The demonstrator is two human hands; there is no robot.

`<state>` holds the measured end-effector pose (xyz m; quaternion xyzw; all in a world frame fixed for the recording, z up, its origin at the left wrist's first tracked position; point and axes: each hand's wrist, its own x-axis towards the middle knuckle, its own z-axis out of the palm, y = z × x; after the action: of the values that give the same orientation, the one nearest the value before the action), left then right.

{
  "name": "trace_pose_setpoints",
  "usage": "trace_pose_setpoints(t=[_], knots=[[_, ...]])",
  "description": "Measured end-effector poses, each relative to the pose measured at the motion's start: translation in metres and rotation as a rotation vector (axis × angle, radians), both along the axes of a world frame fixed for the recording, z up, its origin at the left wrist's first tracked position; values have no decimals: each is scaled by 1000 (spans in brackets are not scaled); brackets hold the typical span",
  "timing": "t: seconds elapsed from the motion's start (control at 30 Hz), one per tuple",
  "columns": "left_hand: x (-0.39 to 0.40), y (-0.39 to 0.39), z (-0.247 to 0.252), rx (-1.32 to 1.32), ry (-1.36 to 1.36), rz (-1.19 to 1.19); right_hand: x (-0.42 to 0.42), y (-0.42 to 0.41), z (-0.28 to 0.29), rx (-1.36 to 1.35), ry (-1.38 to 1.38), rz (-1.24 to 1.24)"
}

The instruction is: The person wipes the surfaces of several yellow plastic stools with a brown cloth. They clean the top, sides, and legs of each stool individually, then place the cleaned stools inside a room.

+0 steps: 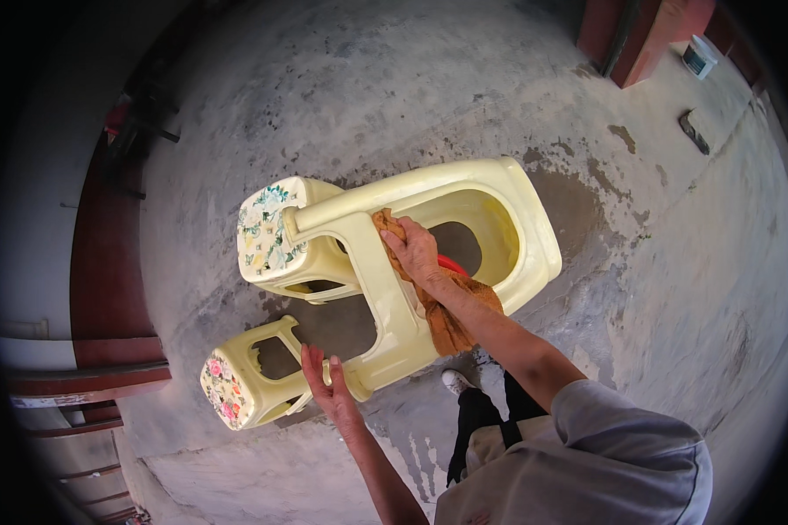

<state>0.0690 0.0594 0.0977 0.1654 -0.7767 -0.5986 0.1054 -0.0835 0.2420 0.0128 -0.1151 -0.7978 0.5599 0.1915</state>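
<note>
Before me a large pale-yellow plastic stool (397, 308) lies on its side, with a big rounded opening at its right end. My right hand (414, 252) grips a brown cloth (453, 321) against the stool's crosspiece, and the cloth's loose end hangs over the near side. Fingers apart and holding nothing, my left hand (331, 390) is beside the end of the near leg; whether it touches the plastic I cannot tell. To its left a small yellow stool (236, 387) with a flowered seat is tipped over. Another yellow stool (272, 230), blue-green flowers on its seat, stands behind the far leg.
A red object (452, 264) shows partly through the large opening. The concrete floor (381, 98) has dark wet patches around the stools. At upper right are a red pillar (637, 46), a white bucket (699, 58) and a block (695, 131). My shoe (458, 380) is close to the large stool.
</note>
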Motion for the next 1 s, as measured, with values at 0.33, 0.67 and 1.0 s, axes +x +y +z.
trace_pose_setpoints(t=[0.33,0.67,1.0], knots=[[-74,69,-48,-583,-146,-212,27,21,17,307,-56,265],[-70,68,-54,-323,-54,-189,85,50,32,577,-7,901],[-32,65,-51,-427,-87,-121,28,67,74,-49,23,525]])
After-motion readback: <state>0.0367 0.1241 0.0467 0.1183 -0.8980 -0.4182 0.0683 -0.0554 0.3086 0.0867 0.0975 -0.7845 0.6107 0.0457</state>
